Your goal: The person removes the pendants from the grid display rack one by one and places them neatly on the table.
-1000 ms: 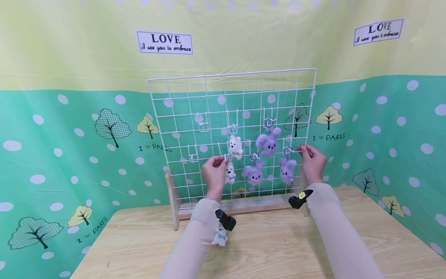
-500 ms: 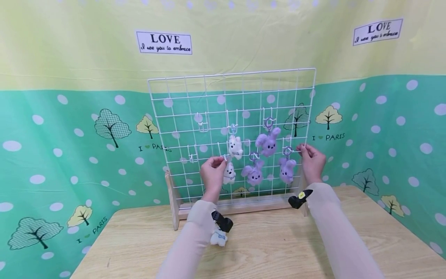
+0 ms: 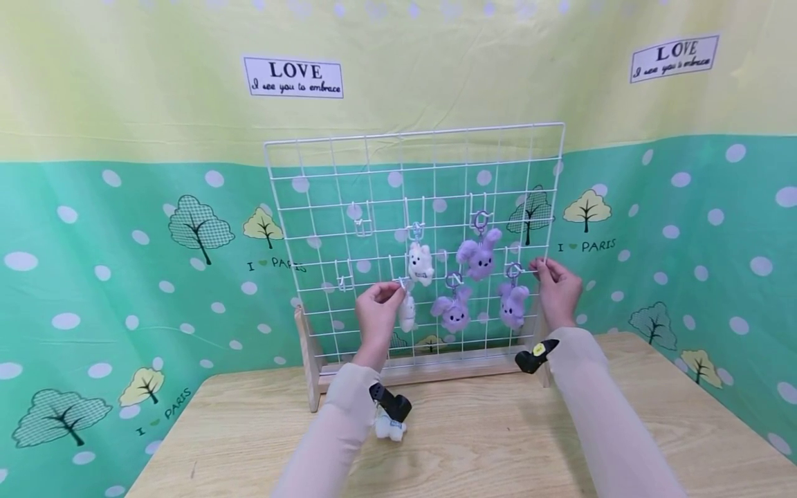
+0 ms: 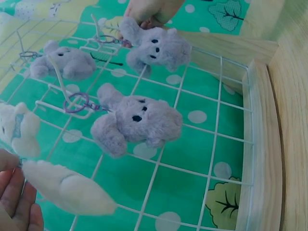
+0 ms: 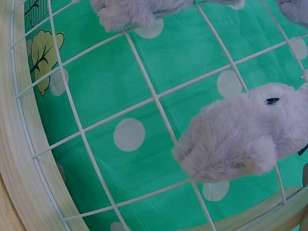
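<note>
My left hand [image 3: 376, 317] pinches the top of a small white plush keychain [image 3: 407, 313] at a hook on the white wire grid [image 3: 414, 133]. In the left wrist view this white plush [image 4: 67, 187] is turned side-on beside my fingers. Just above it hangs another white plush dog [image 3: 420, 264] with a blue ring. My right hand [image 3: 559, 294] pinches the right edge wire of the grid, next to a purple plush bunny [image 3: 513, 306]. In the right wrist view, that hand is almost entirely out of frame, and a purple bunny [image 5: 240, 134] fills the right side.
Two more purple bunnies, one upper [image 3: 481, 257] and one lower [image 3: 452, 312], hang on hooks. Further hooks [image 3: 364, 227] are on the grid's left. A wooden base [image 3: 423, 372] supports the grid. A third white plush [image 3: 390, 427] lies on the table [image 3: 473, 449], partly behind the left wrist camera.
My left hand has shifted slightly left and down, and the white plush at its fingers has turned from facing front to side-on. The right hand has stayed on the grid's edge.
</note>
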`<control>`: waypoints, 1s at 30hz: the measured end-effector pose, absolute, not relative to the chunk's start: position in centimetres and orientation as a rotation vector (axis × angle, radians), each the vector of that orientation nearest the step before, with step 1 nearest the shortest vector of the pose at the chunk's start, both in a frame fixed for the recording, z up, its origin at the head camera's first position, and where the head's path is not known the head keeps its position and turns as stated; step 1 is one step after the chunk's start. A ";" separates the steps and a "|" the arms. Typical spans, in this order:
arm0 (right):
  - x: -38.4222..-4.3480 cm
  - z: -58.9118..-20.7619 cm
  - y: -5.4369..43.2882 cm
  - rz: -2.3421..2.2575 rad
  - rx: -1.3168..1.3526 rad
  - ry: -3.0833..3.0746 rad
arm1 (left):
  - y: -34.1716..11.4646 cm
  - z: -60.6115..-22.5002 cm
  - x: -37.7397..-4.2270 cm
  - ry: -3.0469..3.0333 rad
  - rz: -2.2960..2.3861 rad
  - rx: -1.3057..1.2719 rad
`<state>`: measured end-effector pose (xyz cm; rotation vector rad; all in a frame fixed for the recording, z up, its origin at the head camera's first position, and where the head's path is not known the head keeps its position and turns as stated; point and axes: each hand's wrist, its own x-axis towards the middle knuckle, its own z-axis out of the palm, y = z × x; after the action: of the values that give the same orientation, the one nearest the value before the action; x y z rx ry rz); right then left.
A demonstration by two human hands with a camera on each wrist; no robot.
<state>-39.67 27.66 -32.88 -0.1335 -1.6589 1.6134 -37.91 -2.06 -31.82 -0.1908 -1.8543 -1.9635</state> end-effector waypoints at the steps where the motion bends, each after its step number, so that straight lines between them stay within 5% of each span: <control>1: -39.7 -32.9 27.7 1.608 -0.132 -1.663 | -2.1 -31.8 -37.8 -1.852 -1.972 -0.194; 30: -39.8 -33.0 27.7 1.576 -0.131 -1.677 | -2.4 -31.5 -32.9 -1.827 -2.159 -0.355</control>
<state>-39.76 27.71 -32.98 -0.1309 -1.6772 1.5757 -32.90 -2.40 -31.50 -0.3549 -1.8266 -2.1588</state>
